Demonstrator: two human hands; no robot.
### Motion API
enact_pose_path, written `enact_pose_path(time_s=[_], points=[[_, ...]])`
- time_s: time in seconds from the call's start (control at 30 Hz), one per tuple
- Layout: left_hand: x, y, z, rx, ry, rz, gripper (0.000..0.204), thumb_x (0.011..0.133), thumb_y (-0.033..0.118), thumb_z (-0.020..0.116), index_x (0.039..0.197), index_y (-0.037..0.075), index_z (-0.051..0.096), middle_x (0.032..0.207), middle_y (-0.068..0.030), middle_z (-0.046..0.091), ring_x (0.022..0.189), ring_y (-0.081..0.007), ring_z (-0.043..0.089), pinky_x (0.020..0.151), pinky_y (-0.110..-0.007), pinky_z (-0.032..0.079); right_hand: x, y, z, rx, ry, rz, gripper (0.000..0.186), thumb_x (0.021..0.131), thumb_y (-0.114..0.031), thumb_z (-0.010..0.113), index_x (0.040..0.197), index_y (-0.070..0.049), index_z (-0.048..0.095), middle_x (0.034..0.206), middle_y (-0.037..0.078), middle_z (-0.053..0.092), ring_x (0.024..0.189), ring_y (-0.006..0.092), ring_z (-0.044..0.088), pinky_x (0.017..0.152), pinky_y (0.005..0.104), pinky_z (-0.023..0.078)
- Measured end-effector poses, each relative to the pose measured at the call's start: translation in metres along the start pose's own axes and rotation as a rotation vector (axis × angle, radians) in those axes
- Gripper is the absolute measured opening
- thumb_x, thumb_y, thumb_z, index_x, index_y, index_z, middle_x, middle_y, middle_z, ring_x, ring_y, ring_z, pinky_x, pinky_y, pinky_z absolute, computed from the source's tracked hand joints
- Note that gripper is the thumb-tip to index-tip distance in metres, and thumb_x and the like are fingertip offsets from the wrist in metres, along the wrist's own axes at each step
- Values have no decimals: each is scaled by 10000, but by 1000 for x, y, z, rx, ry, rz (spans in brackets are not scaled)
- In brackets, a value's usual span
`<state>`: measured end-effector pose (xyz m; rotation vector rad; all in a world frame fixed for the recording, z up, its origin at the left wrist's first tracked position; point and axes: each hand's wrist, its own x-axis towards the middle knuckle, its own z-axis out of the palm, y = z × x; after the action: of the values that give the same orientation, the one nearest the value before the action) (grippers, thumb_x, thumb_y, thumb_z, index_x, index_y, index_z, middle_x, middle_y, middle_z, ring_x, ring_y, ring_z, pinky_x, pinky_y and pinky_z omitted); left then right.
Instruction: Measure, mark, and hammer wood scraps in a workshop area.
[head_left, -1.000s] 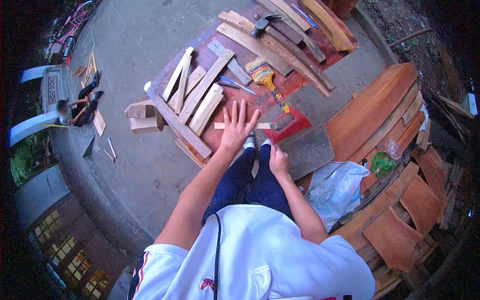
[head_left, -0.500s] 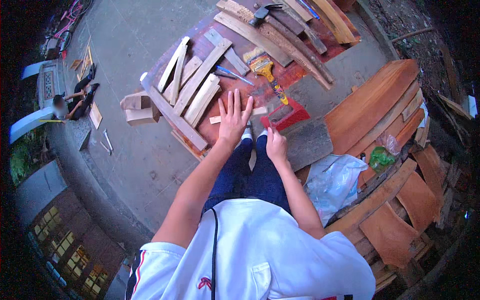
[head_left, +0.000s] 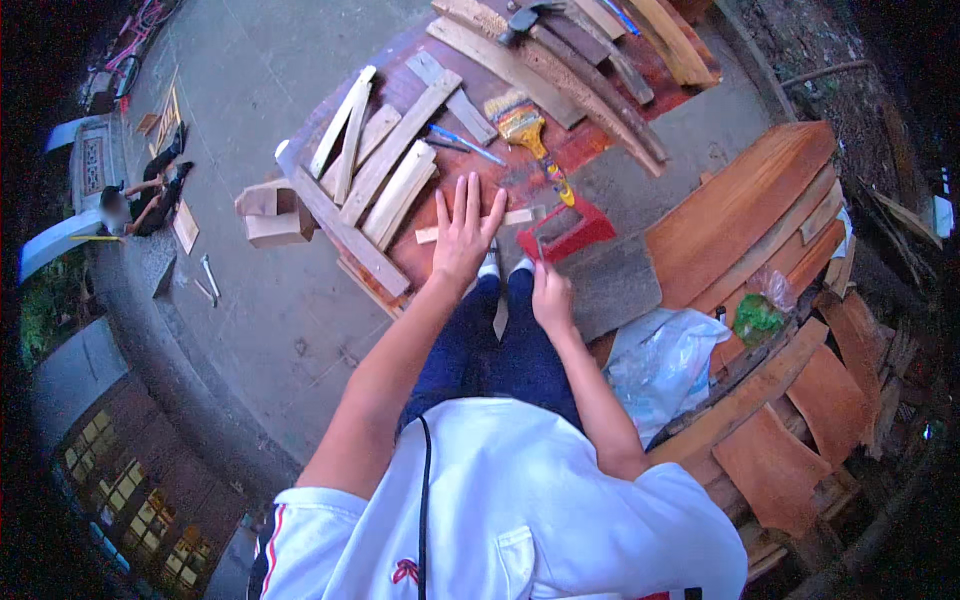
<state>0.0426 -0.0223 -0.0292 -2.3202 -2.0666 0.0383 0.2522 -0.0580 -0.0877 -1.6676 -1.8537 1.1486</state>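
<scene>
My left hand lies with fingers spread over a short pale wood strip on the red-stained worktop. My right hand is closed on a red-framed tool, apparently a saw, just right of the strip. Above it lies a yellow-handled paintbrush. Wooden slats and blue pens lie left of the brush; a claw hammer rests on boards farther back.
A co-worker sits low at the far left near a pink bicycle. Wood blocks stand left of the worktop. To the right are stacked reddish planks, a white plastic bag and a green bag.
Both hands and the red tool sit slightly higher and farther left in the picture, along with most of the scene. The hands keep their spread and closed shapes.
</scene>
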Motion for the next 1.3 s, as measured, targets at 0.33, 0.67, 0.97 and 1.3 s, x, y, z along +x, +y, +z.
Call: enact_pose_path(time_s=[0.33, 0.67, 0.97, 1.3], points=[[-6, 3, 3, 1, -60, -10, 651, 942, 245, 504, 1561, 269, 304, 1605, -280, 236, 1471, -462, 276, 1149, -687, 236, 16, -16, 11, 41, 68, -14, 279, 1007, -214, 524, 919, 8, 667, 752, 283, 644, 750, 466, 663, 666, 565, 503], [0, 1, 2, 16, -21, 6, 651, 936, 231, 495, 1560, 236, 307, 1591, -273, 278, 1467, -444, 298, 1153, -675, 248, 15, -1, 10, -25, 61, -57, 255, 1005, -207, 530, 1029, 4, 672, 770, 281, 659, 717, 480, 646, 641, 573, 499], [-4, 1, 1, 8, -45, 14, 654, 935, 209, 500, 1559, 217, 305, 1593, -274, 269, 1469, -441, 294, 1153, -678, 243, 18, -16, 4, 66, 25, -53, 261, 1010, -204, 519, 1042, 8, 669, 927, 278, 677, 830, 466, 660, 704, 537, 517], [3, 1, -3, 8, -47, 9, 653, 932, 213, 507, 1558, 221, 321, 1587, -276, 282, 1468, -446, 293, 1155, -677, 238, 28, -32, -4, 105, 148, -7, 282, 1038, -199, 457, 969, 2, 643, 851, 256, 678, 798, 460, 664, 664, 547, 482]])
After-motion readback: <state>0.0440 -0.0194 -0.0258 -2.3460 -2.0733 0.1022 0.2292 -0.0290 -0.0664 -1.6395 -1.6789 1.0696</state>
